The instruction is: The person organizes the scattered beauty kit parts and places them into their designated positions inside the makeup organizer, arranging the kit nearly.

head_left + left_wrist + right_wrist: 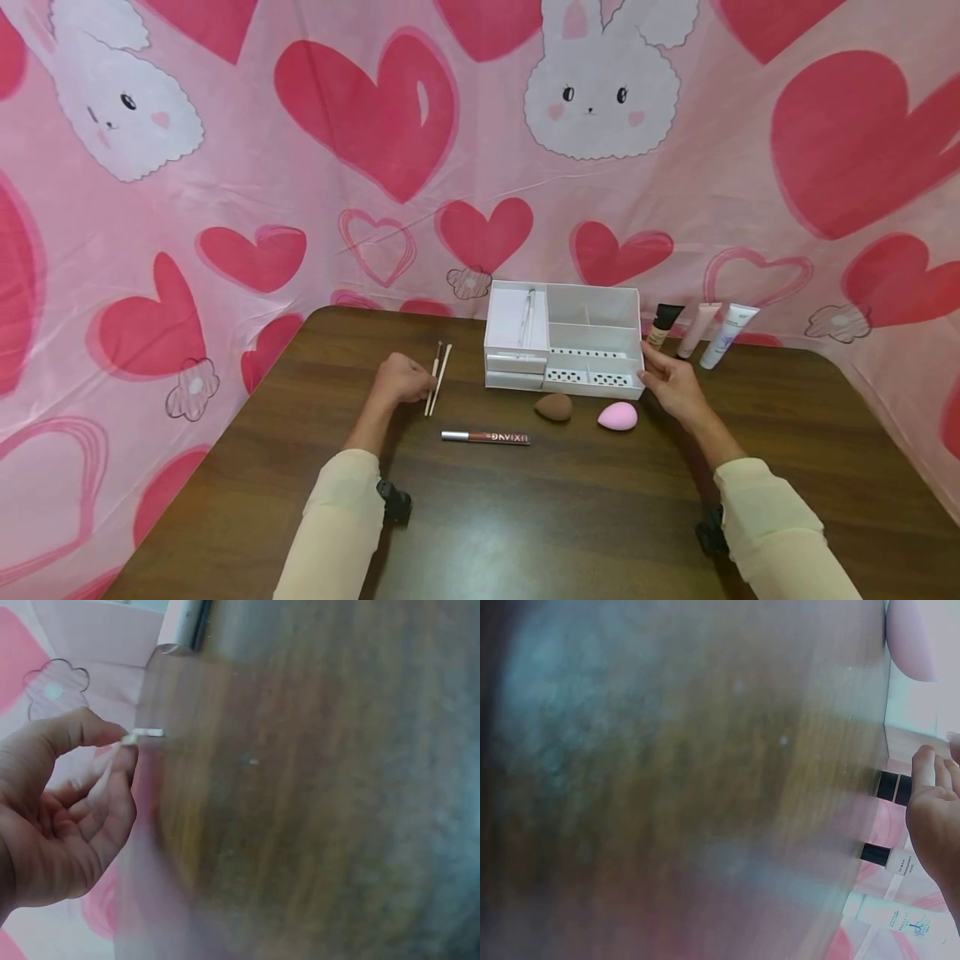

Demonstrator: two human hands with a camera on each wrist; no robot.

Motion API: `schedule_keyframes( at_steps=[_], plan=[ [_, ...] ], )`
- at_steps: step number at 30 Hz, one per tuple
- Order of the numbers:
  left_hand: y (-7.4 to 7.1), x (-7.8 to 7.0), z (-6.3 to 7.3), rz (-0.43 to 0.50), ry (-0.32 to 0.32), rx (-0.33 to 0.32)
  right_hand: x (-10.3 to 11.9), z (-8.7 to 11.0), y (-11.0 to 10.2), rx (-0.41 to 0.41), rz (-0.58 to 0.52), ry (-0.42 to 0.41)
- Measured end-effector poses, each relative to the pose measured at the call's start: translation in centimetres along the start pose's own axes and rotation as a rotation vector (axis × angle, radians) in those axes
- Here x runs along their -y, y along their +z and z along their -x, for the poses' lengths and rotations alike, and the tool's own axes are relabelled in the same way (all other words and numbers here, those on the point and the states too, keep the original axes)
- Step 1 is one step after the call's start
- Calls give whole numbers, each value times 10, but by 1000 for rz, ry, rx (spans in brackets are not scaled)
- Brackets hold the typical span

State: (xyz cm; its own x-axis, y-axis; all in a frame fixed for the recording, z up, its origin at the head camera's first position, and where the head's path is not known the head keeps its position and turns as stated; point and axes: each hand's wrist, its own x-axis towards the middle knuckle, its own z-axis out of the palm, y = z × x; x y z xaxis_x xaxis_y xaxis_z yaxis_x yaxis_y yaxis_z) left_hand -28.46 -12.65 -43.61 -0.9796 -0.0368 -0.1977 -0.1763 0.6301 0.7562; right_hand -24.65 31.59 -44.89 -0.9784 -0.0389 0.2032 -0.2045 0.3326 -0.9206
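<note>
Between thumb and fingertips my left hand (403, 379) pinches a thin, pale-handled makeup brush (437, 364), its dark tip pointing away from me. A second slim brush (444, 375) slants close beside it. In the left wrist view the thumb and index finger meet on the pale stick end (129, 740). My right hand (673, 387) touches the right side wall of a white organizer (592, 340), thumb near its front corner. The organizer has compartments, two small drawers at left and perforated front holders; another brush (527, 317) lies on its upper left section.
In front of the organizer lie a brown makeup sponge (555, 407) and a pink one (618, 417). A lip gloss tube (486, 437) lies nearer me. Right of the organizer stand a black-capped tube (663, 325), a pink tube (698, 331) and a white tube (728, 337). A printed cloth hangs behind.
</note>
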Motion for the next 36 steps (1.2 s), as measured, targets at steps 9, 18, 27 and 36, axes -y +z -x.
schedule_keyframes(
  at_steps=[9, 18, 27, 36],
  plan=[
    [-3, -14, 0, 336, 4, 106, 0, -1, 0, -2, 5, -4],
    [-6, -32, 1, 416, 31, 187, -1, -1, -1, -1, 20, 0],
    [-8, -45, 1, 494, 60, 239, 1, -1, -2, 6, 29, 20],
    [-10, -64, -1, 534, 59, 274, 0, -1, -1, 3, 8, 11]
  ],
)
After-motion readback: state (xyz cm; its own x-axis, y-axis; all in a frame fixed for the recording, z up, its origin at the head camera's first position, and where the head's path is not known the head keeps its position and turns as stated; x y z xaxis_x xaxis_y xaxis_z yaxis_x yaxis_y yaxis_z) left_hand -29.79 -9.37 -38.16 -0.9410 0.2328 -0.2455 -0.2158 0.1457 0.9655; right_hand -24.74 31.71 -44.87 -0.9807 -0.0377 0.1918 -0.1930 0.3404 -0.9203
